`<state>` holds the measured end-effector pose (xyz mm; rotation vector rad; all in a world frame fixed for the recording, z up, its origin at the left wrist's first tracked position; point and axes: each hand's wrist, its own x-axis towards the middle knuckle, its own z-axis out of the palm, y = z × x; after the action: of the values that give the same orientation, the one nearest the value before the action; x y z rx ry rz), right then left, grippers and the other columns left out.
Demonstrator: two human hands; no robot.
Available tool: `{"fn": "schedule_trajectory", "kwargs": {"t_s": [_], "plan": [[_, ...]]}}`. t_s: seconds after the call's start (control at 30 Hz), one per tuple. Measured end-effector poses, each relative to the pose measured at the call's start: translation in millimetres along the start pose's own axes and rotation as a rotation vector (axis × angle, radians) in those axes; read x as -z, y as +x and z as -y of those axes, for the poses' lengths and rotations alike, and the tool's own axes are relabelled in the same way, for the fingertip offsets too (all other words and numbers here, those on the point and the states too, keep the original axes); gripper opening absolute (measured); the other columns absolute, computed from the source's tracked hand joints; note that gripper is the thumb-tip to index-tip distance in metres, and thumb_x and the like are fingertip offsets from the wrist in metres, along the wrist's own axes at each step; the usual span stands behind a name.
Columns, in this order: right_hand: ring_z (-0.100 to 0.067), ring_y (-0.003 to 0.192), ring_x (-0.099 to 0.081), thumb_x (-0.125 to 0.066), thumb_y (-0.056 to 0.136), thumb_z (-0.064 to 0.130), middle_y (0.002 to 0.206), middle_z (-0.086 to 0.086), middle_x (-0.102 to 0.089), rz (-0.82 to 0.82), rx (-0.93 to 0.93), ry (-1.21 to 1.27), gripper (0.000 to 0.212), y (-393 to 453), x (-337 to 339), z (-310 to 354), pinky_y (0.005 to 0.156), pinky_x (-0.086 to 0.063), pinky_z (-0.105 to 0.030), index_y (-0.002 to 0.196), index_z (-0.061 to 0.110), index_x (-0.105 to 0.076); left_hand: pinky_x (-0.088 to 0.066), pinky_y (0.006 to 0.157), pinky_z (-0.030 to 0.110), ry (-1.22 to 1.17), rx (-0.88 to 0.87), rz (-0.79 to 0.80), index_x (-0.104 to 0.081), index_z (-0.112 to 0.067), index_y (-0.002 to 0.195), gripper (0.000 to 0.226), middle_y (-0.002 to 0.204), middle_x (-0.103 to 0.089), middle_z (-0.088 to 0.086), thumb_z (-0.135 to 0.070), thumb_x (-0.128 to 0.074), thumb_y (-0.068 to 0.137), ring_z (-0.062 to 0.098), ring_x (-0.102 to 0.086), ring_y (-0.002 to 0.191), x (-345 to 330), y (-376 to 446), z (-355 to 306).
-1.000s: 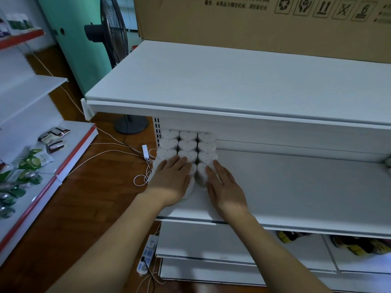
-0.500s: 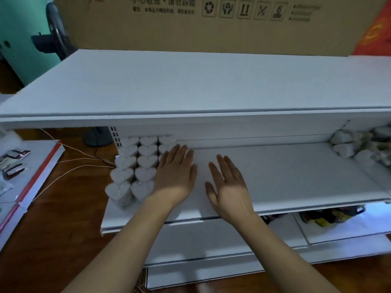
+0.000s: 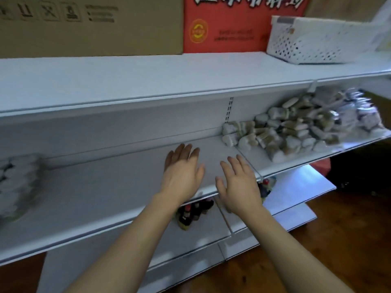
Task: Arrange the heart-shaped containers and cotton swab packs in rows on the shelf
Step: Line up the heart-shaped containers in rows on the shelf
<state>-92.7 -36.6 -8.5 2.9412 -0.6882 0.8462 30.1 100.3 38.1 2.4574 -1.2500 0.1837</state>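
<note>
Head view, item by item.

Heart-shaped containers, arranged (image 3: 17,182): white, blurred, standing in rows at the far left end of the middle shelf (image 3: 95,191), reaching close to its front edge.

Heart-shaped containers and cotton swab packs, loose (image 3: 296,132): an unsorted heap on the right section of the same shelf, piled from the back wall forward to near the front lip; single pieces cannot be told apart for the blur.

Open room: a long bare stretch of shelf surface lies between the rows and the heap, from back wall to front edge.

Left hand (image 3: 182,174): over the bare stretch, palm down, fingers straight and spread, grasping nothing.

Right hand (image 3: 239,185): just beside the left, at the front edge near the seam between shelf sections, fingers released and extended, holding nothing.

Top shelf (image 3: 148,77): carries a brown carton (image 3: 91,26), a red carton (image 3: 232,24) and a white perforated basket (image 3: 317,39) at the right.

Lower shelf (image 3: 296,187): dark small goods (image 3: 190,212) show beneath the hands.

Wooden floor (image 3: 338,240) at lower right.
</note>
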Motion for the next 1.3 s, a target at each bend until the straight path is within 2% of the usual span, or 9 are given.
{"fn": "schedule_trajectory", "kwargs": {"t_s": [0.23, 0.33, 0.43, 0.7, 0.87, 0.97, 1.07, 1.17, 1.3], "plan": [[-0.043, 0.124, -0.051, -0.051, 0.089, 0.036, 0.123, -0.021, -0.063, 0.073, -0.178, -0.089, 0.053, 16, -5, -146, 0.103, -0.044, -0.053, 0.128, 0.001, -0.061, -0.021, 0.118, 0.044, -0.030, -0.110, 0.080, -0.042, -0.013, 0.149, 0.063, 0.154, -0.041, 0.010, -0.045, -0.028, 0.096, 0.030, -0.033, 0.143, -57, 72, -106], [-0.041, 0.114, -0.054, -0.061, 0.087, 0.033, 0.114, -0.020, -0.064, 0.128, -0.271, -0.150, 0.049, 29, -15, -194, 0.094, -0.050, -0.049, 0.122, -0.001, -0.061, -0.029, 0.114, 0.041, -0.041, -0.148, 0.130, -0.044, -0.016, 0.147, 0.056, 0.148, -0.047, 0.008, -0.042, -0.035, 0.098, 0.028, -0.040, 0.137, -92, 105, -128], [-0.040, 0.094, -0.057, -0.073, 0.080, 0.032, 0.099, -0.019, -0.063, 0.153, -0.334, -0.163, 0.042, 48, -27, -223, 0.073, -0.053, -0.046, 0.107, 0.002, -0.064, -0.038, 0.105, 0.039, -0.047, -0.195, 0.184, -0.045, -0.017, 0.145, 0.051, 0.139, -0.053, 0.006, -0.038, -0.043, 0.099, 0.028, -0.047, 0.127, -123, 138, -142], [-0.037, 0.090, -0.055, -0.064, 0.080, 0.036, 0.102, -0.010, -0.068, 0.245, -0.255, -0.112, 0.045, 69, -67, -258, 0.068, -0.049, -0.041, 0.120, 0.016, -0.065, -0.038, 0.104, 0.038, -0.149, -0.175, 0.270, -0.040, -0.017, 0.147, 0.048, 0.148, -0.044, 0.006, -0.028, -0.046, 0.101, 0.026, -0.040, 0.134, -165, 187, -160], [-0.030, 0.094, -0.058, -0.057, 0.089, 0.035, 0.106, 0.002, -0.068, 0.062, -0.026, 0.144, 0.028, 68, -66, -276, 0.082, -0.043, -0.041, 0.111, 0.020, -0.067, -0.026, 0.119, 0.039, -0.134, -0.240, 0.317, -0.021, -0.024, 0.157, 0.076, 0.165, -0.015, 0.003, -0.028, -0.060, 0.092, 0.024, -0.012, 0.151, -173, 203, -171], [-0.030, 0.096, -0.052, -0.054, 0.092, 0.030, 0.100, -0.009, -0.063, -0.041, 0.041, 0.348, 0.031, 68, -57, -287, 0.081, -0.041, -0.033, 0.108, 0.006, -0.064, -0.034, 0.114, 0.037, -0.168, -0.243, 0.298, -0.028, -0.026, 0.155, 0.076, 0.160, -0.026, 0.000, -0.032, -0.066, 0.089, 0.021, -0.022, 0.147, -174, 205, -177], [-0.031, 0.105, -0.054, -0.052, 0.096, 0.032, 0.105, -0.011, -0.066, -0.047, 0.088, 0.497, 0.035, 76, -37, -302, 0.084, -0.048, -0.034, 0.113, 0.004, -0.062, -0.046, 0.092, 0.032, -0.161, -0.134, 0.239, -0.046, -0.023, 0.140, 0.060, 0.141, -0.047, 0.000, -0.045, -0.068, 0.088, 0.021, -0.042, 0.129, -168, 203, -182], [-0.035, 0.115, -0.055, -0.055, 0.091, 0.012, 0.114, -0.013, -0.066, -0.098, 0.187, 0.376, 0.026, 97, -28, -331, 0.098, -0.047, -0.043, 0.113, 0.002, -0.066, -0.048, 0.083, 0.034, -0.135, 0.008, 0.124, -0.055, -0.019, 0.124, 0.053, 0.125, -0.056, 0.001, -0.051, -0.071, 0.084, 0.023, -0.052, 0.115, -164, 195, -186], [-0.038, 0.133, -0.041, -0.068, 0.061, 0.009, 0.132, -0.018, -0.058, 0.088, 0.197, 0.112, 0.063, 110, -34, -359, 0.105, -0.044, -0.047, 0.124, 0.005, -0.063, -0.048, 0.087, 0.030, -0.217, 0.185, 0.091, -0.050, -0.022, 0.136, 0.065, 0.131, -0.057, 0.000, -0.050, -0.074, 0.083, 0.022, -0.057, 0.115, -166, 177, -192]]}}
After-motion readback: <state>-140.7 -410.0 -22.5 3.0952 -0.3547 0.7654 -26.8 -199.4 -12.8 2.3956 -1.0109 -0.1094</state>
